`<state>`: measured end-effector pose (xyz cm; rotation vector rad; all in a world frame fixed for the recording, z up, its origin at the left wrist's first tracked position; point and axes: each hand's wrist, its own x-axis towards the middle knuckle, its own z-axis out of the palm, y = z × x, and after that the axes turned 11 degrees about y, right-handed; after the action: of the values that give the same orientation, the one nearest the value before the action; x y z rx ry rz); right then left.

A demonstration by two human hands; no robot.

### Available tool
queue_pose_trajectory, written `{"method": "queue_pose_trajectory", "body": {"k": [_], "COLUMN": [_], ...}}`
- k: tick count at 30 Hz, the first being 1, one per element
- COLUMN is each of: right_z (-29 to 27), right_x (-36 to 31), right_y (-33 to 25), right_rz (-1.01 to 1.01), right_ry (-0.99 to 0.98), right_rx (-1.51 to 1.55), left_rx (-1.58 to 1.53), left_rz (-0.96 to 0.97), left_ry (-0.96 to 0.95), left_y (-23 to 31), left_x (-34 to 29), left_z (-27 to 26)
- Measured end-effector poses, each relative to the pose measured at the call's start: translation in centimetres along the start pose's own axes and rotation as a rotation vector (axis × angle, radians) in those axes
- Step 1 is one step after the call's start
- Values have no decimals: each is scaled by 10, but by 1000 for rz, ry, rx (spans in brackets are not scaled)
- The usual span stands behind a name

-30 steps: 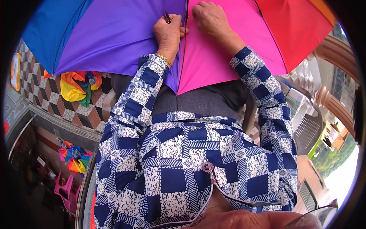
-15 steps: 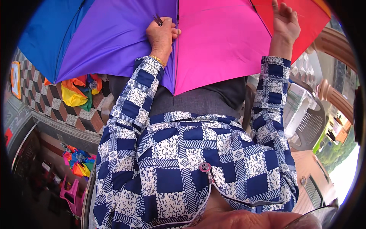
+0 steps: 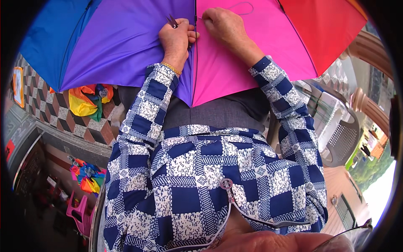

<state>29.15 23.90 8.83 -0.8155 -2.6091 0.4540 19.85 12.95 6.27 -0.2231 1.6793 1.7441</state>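
Change: half a second ago your right hand is out over the red panel; now it's back by the middle rib, just beside your left hand; a loop of thin thread now shows on the pink panel, behind the right knuckles; I read that as one pull done and the work back at that rib.

Left grip: fingers closed round dark snips, points sticking up past the thumb side; fingertips at the rib. Right grip: fingers curled in, tips hidden; can't tell how far closed it is, or whether it has thread or a needle.

Umbrella canopy is spread across the top of your view, near corner over your lap.

Count: one canopy; five panels in view, blue, purple, pink, red, plus an orange sliver top right; three dark ribs; one pair of snips; one thread loop; two hands; one gold bracelet, left wrist; two multicoloured fabric heaps, one on the tiled floor, one lower left; one pink plastic seat; one grey-brown perforated chair, right.
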Motion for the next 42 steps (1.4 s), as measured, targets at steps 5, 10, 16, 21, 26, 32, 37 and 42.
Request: {"method": "queue_pose_trajectory", "body": {"k": [5,10,16,21,26,32,37,42], "right_z": [4,9,25,28,27,-6,-8,18], "right_x": [1,-1,-2,-2,-2,-2,1,0], "right_y": [1,4,4,1,1,-1,-6,2], "right_rz": [30,21,49,42,41,-49,-256,-95], "right_ry": [-87,-74,18,99,122,-17,165,39], "right_rx": [-6,12,72,161,208,96,-50,-25], "left_rx": [10,-3,-69,-17,6,-65,-133,-103], "left_rz": [-13,-11,-9,22,11,14,23,43], "left_ry": [-2,-4,-7,-46,-48,6,5,30], "left_y": [-1,-1,-6,-8,-7,-6,-6,-8], "left_x": [1,2,0,5,7,6,2,1], "left_z": [0,-1,4,3,8,2,3,4]}}
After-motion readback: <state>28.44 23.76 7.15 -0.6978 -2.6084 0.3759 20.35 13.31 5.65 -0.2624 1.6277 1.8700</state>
